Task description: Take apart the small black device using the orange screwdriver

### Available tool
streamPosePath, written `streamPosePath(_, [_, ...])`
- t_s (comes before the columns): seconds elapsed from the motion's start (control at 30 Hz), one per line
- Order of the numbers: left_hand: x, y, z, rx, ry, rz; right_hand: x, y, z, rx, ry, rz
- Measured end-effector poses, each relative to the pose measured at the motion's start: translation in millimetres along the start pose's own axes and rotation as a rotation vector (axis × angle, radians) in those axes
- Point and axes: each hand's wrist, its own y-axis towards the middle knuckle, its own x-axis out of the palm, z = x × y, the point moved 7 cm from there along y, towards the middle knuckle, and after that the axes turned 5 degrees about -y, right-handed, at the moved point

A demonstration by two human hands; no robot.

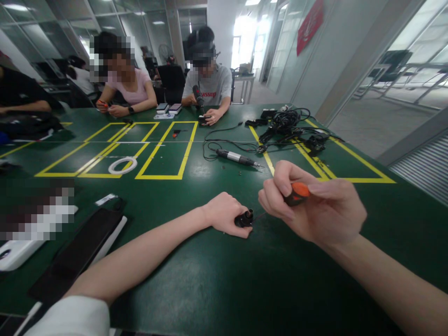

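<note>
Low over the green table, my left hand is closed around a small black part with a short round stub on top; its exact kind I cannot make out. My right hand, raised to the right, grips a screwdriver by its orange and black handle. The thin shaft points left toward the black part; whether its tip touches, I cannot tell. Beyond both hands lies a silver and black pen-shaped electric tool with a cord.
Tangled black cables lie at the back right. A white tape ring rests among yellow tape outlines. At left is a black pouch-like thing on something white. Across the table, one person holds a power tool; another person sits beside.
</note>
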Motion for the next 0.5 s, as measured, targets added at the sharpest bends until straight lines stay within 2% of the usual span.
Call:
streamPosePath(0.13, [1.0, 0.1, -1.2, -0.008, 0.003, -0.013, 1.9, -1.1, -0.3, -0.014, -0.037, -0.051])
streamPosePath(0.5, [-3.5, -1.1, 1.6, -0.006, -0.036, -0.03, 12.4, -5.7, 7.9, -0.002, 0.08, -0.087])
